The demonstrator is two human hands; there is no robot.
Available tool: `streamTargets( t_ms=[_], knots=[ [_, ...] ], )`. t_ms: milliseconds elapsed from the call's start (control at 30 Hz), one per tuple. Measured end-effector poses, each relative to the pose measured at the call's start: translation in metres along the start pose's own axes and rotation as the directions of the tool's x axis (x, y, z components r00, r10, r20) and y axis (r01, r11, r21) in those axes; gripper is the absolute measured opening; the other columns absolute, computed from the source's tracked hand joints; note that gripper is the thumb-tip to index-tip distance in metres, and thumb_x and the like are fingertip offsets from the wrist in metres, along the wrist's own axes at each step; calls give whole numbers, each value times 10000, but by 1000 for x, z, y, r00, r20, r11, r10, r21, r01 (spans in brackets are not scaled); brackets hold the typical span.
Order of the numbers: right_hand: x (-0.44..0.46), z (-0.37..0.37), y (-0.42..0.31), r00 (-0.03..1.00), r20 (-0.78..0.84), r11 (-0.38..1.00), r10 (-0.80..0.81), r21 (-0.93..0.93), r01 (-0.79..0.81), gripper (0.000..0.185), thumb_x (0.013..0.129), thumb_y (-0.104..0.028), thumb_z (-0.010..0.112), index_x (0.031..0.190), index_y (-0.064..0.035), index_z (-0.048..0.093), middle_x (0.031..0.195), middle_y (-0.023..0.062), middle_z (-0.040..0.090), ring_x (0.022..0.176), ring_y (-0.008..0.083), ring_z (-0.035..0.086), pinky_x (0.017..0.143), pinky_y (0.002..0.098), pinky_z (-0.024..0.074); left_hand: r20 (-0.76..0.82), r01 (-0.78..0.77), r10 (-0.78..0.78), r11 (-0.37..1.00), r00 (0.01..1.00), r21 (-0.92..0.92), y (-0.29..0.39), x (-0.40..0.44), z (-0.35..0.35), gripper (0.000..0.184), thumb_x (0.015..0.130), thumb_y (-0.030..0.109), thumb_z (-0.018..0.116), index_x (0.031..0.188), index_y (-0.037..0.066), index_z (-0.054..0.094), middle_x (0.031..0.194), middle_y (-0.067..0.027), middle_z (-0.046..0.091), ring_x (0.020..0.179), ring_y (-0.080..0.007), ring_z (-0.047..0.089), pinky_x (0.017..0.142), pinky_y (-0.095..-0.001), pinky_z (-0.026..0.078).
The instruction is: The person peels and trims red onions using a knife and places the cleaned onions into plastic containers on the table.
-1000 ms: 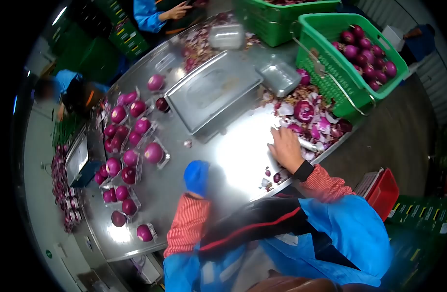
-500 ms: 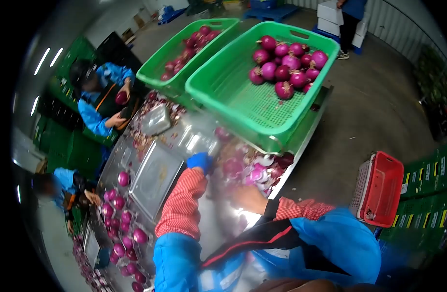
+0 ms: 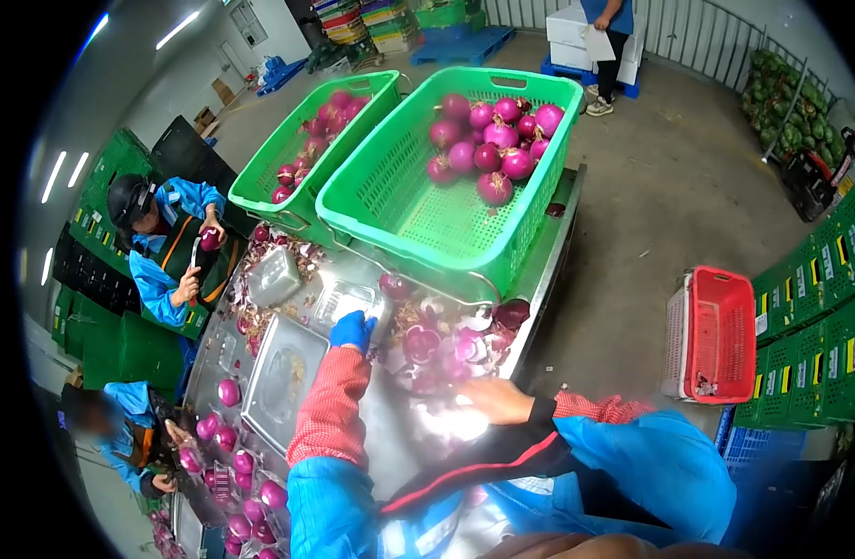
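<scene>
My left hand, in a blue glove, is at the near edge of a clear plastic tray; its fingers are bunched, and whether they grip the tray is unclear. My right hand is bare and blurred, low over the steel table beside the heap of onion skins; its fingertips fade into glare. A peeled-looking red onion lies in the skins just beyond it. Left of my gloved hand sits a large clear lidded container.
Two green baskets of red onions stand at the table's far side. Packed onions lie at left. Two co-workers are left, one holding an onion and a knife. A red basket stands right.
The view has tilted up and swung right since the first frame. My left hand has moved forward to the clear tray. My right hand remains by the skins. A co-worker now holds a knife against an onion.
</scene>
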State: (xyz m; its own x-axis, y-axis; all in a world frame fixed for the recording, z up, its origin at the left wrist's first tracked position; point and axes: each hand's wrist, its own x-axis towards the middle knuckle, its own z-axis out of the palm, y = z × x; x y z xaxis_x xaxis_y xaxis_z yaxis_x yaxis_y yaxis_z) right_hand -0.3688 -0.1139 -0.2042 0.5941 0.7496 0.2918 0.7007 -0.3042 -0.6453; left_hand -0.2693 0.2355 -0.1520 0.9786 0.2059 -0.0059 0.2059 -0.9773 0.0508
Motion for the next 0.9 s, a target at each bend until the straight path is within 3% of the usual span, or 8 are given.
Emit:
streamTargets(
  t_ms=[167,300,500,533,633,667,800,900],
  knots=[
    [-13,-8,-24,995,-43,996,85,6,-85,318,880,-277,604,1145,-105,566,1004,153,624,915,364,628,727,467,509,-213,-116,104,992,972,-47,20,-30,-38,436,938,433,531,715,72,630,805,-176,651,784,-377,631,660,-485,485],
    [-23,-2,-35,971,-94,973,219,87,-212,362,880,-248,604,1185,-71,520,1056,199,639,943,389,630,746,486,503,-453,-420,346,905,821,-71,33,-113,-52,360,920,320,573,659,76,611,665,-151,589,663,-359,584,586,-485,442],
    [-27,-4,-55,911,98,908,399,91,-408,355,900,-217,564,1200,-48,481,1034,244,641,927,440,616,770,515,480,-194,-261,246,964,950,-56,12,-256,7,204,752,249,671,659,77,615,653,-158,581,663,-334,599,582,-446,467],
    [-30,10,-48,925,79,922,373,76,-378,357,903,-223,557,1207,-52,480,1036,240,643,926,435,619,771,512,482,-94,-281,271,953,958,-112,26,-268,-22,165,677,203,681,709,48,635,680,-174,607,694,-340,624,595,-443,483],
    [-32,38,-48,948,70,949,309,33,-312,368,910,-242,542,1226,-63,480,1024,222,654,914,419,630,765,502,488,-84,-163,144,932,986,-325,15,-297,-3,446,786,334,743,1090,34,616,1035,-203,628,990,-397,583,861,-474,460],
    [-26,30,-58,947,88,950,307,21,-310,374,910,-248,541,1231,-66,481,1009,213,659,905,413,634,758,498,491,-352,-294,181,907,918,-301,6,-305,8,530,734,286,731,1147,-6,573,1079,-218,621,985,-385,597,831,-457,485],
    [-13,9,-81,923,296,940,247,159,-302,373,910,-286,551,1230,-96,525,906,191,661,858,391,646,733,481,502,-495,-134,-271,758,825,-639,-17,-307,-49,597,858,311,686,1313,-23,490,1293,-204,530,1198,-339,508,1051,-439,369],
    [-14,7,-84,939,274,959,209,132,-252,287,900,-300,562,1119,-114,572,816,185,646,811,392,644,708,494,497,-855,-164,-370,878,363,-449,-41,-285,-122,528,900,254,640,1320,-29,490,1235,-170,564,1125,-285,521,1040,-440,378]
  ],
)
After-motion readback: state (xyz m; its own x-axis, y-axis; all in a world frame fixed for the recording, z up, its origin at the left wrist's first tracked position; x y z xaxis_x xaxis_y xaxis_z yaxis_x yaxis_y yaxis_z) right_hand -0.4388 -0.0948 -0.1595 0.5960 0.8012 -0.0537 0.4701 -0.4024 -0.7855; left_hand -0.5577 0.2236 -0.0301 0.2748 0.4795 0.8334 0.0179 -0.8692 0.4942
